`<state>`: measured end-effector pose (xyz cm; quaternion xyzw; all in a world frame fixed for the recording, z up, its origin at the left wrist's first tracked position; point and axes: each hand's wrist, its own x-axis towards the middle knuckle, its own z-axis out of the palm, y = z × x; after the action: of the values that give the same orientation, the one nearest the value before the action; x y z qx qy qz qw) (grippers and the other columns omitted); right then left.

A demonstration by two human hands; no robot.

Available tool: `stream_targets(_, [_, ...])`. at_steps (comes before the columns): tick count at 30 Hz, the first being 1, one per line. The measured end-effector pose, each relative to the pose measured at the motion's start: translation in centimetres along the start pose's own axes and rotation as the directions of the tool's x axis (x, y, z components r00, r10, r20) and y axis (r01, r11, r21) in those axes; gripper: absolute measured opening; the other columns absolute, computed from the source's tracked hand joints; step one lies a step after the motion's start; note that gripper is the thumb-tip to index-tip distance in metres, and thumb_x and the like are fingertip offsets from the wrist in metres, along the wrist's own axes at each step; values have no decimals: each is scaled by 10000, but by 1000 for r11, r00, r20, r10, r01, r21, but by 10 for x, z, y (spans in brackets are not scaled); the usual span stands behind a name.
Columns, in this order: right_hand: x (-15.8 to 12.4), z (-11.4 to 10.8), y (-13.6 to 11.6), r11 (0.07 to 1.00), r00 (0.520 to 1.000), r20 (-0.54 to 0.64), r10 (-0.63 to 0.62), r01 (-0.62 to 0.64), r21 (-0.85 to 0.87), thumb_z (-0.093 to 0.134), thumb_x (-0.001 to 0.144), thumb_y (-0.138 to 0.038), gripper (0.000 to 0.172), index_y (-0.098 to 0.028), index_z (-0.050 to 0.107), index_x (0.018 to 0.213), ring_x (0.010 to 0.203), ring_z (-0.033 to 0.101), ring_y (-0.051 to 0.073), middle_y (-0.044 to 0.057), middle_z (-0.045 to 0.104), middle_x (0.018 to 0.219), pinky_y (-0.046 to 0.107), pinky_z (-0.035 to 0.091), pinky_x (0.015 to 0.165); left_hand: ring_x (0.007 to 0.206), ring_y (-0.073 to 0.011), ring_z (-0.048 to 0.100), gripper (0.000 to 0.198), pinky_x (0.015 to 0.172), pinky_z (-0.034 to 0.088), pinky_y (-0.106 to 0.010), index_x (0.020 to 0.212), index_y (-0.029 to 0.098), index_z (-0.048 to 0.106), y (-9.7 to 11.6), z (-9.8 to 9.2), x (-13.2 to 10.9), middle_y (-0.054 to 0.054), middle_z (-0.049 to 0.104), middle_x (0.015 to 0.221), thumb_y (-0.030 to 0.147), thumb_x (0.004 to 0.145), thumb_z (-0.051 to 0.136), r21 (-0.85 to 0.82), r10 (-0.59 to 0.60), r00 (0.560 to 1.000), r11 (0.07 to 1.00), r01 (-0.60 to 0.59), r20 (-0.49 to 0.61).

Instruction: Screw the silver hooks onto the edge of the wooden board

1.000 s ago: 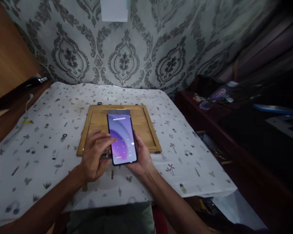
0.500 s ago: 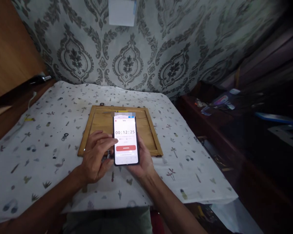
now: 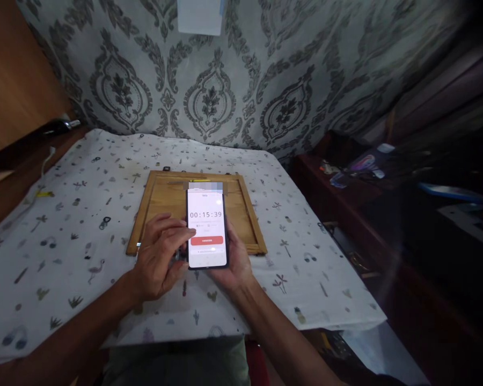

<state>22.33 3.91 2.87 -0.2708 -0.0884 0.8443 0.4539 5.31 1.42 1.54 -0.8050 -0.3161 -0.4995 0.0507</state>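
Note:
A smartphone (image 3: 207,256) rests in my right hand (image 3: 238,265), which grips it from beneath and along its right edge. Its lit screen shows timer digits reading 00:15:39 above a red button. My left hand (image 3: 158,262) is beside the phone's left edge, fingers apart. Its index fingertip lies over the screen's left margin, while the thumb is close to the lower left corner; whether either touches cannot be told. Under the phone and hands lies a framed wooden panel (image 3: 165,195), partly covered by them. A thin tool with a yellow handle (image 3: 196,180) lies along the panel's far side.
A white patterned cloth (image 3: 293,214) covers the table. Beyond it hangs a grey patterned curtain (image 3: 209,102). To the right, a dark red surface (image 3: 316,174) holds a clear plastic bottle (image 3: 358,163). A pale cable (image 3: 44,163) is at the left edge.
The timer on the phone has moved from 00:12:25 to 00:15:39. The whole view has shifted slightly; both hands keep nearly the same pose around the phone.

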Motion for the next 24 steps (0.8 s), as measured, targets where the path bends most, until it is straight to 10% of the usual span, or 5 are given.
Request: stream_targets(24, [1, -2, 0, 998, 1000, -5, 2, -2, 56, 529, 996, -382, 372, -135, 719, 1201, 1106, 744, 271, 94, 830, 1026, 481, 540, 1075, 1123, -272, 619, 460, 1067, 462, -497, 1465, 187, 484, -6, -4, -1, -92, 724, 1127, 299, 1019, 473, 27, 78, 995, 996, -80, 63])
